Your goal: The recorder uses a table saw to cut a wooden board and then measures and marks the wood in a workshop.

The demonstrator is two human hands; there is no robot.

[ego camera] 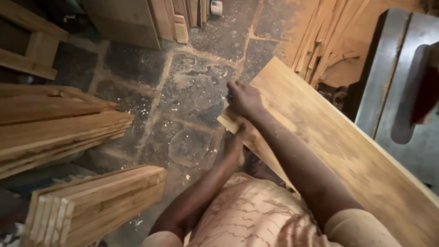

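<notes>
Both hands grip the near corner of the wooden board (347, 151), right hand (244, 98) over its top edge, left hand (235, 146) beneath, seemingly mid-lift above the stone floor (192, 96), demanding a firm, balanced hold.

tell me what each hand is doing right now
Left hand: closed on the lower edge of the wooden board.
Right hand: closed over the board's end.

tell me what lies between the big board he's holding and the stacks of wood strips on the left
In the head view, only stone floor dusted with sawdust lies between the board and the strip stacks.
</notes>
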